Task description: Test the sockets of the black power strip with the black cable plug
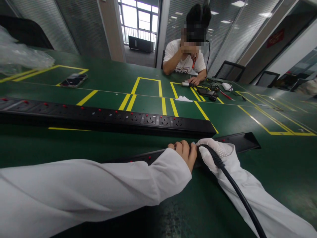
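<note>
Two hands are working at a near power strip (244, 141), the right holding a black cable (234, 183).
The gloved right hand (223, 150) is closing around the cable's thick end; the bare left hand (185, 152) is curling over the strip just beside it, its grip's firmness staying unclear. A far power strip (151, 120) is lying beyond, its small white labels showing too tiny to read.

Cannot trace the black cable (238, 191) inside the right hand (222, 148) or past the bottom edge. Cannot follow the rear power strip (106, 124) past the left edge or read its white markings (93, 113).
</note>
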Demonstrator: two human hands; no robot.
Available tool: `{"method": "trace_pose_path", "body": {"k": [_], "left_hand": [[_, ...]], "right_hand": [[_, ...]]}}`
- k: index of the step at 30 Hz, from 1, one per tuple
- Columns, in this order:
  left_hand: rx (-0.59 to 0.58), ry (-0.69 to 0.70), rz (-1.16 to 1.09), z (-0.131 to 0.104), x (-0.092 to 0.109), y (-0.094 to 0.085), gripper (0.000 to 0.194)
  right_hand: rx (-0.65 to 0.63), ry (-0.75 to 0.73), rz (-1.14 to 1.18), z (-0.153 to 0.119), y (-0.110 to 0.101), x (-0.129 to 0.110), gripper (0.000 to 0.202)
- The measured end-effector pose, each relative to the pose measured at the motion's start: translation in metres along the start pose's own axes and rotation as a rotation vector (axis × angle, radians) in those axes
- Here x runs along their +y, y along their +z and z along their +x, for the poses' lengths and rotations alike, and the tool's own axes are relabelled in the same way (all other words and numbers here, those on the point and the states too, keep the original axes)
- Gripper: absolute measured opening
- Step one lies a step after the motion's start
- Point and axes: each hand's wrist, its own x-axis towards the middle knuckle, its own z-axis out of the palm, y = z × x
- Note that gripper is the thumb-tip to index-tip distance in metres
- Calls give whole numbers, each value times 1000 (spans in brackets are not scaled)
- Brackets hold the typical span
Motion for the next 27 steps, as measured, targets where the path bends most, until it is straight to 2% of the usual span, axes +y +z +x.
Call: {"method": "trace_pose_path", "body": {"k": [3,7,11,15,20,27], "left_hand": [[-11,-3,-6,0,0,-1,54],[-30,6,-14,0,-1,-1,56],[-28,29,-10,0,-2,0,57],[-30,21,-11,0,-2,0,56],[-33,15,-13,1,-2,-1,56],[-42,13,-8,1,-2,-1,57]], "right_hand": [[-5,4,-3,1,-3,-1,39],[-9,17,4,1,0,-1,51],[-16,25,21,0,4,1,41],[-19,26,33,-1,5,3,40],[-13,25,30,0,7,5,49],[-2,30,16,-3,13,9,32]]}}
